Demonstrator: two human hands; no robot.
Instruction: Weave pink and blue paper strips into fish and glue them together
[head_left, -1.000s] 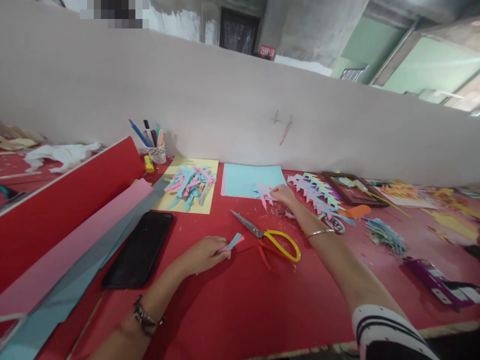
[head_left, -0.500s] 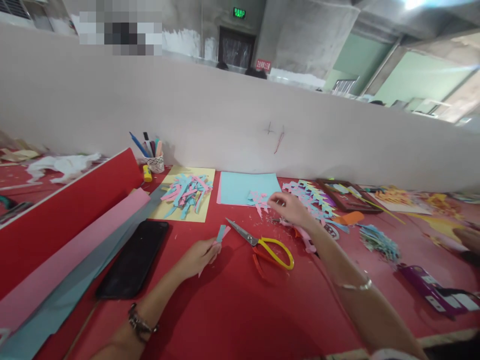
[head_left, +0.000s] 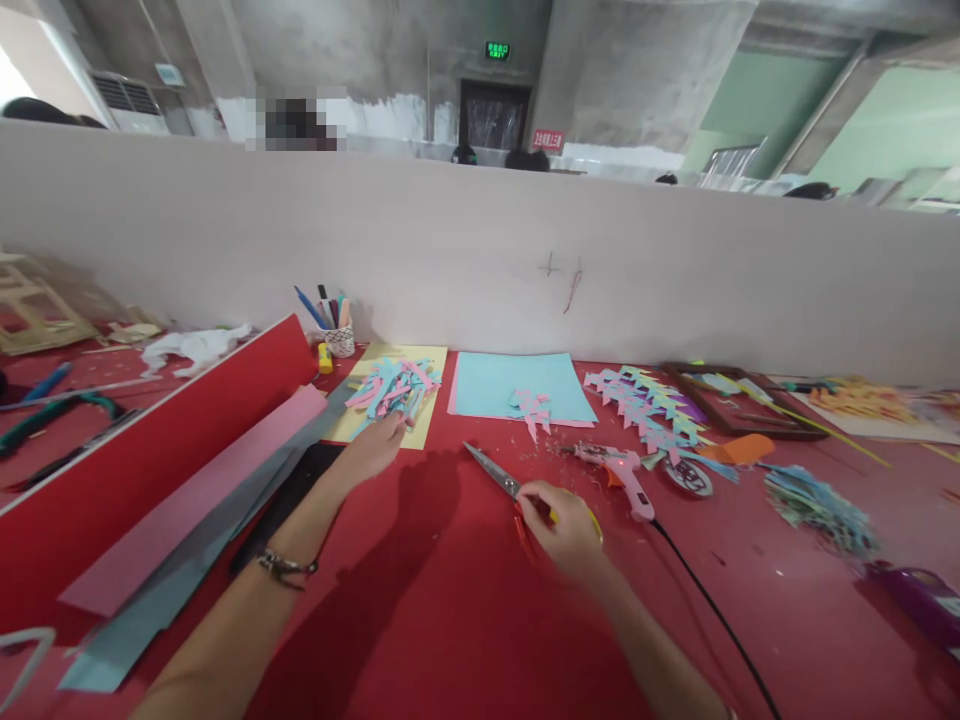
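My left hand (head_left: pixel 381 442) is at the near edge of a pile of pink and blue paper strips (head_left: pixel 390 385), which lies on a yellow sheet (head_left: pixel 420 430). Its fingers are closed on a paper strip (head_left: pixel 413 402) that sticks out past them; the grip itself is partly hidden. On the red table, the scissors (head_left: pixel 491 470) point away to the left. My right hand (head_left: pixel 562 525) curls over their yellow and red handles and covers most of them. Small cut pink and blue pieces (head_left: pixel 532 408) rest on the front edge of a light blue sheet (head_left: pixel 510 375).
A pink glue gun (head_left: pixel 619 465) with a black cord lies right of the scissors, near folded paper chains (head_left: pixel 645 405). At left are a phone (head_left: pixel 289 500), rolled-out pink paper (head_left: pixel 202 500) and a red board (head_left: pixel 157 430). A pen cup (head_left: pixel 340 338) stands by the white partition (head_left: pixel 450 260).
My left hand has moved up and left to the strip pile. My right hand has come back from the small cut pieces to the scissors' handles. The view has shifted slightly.
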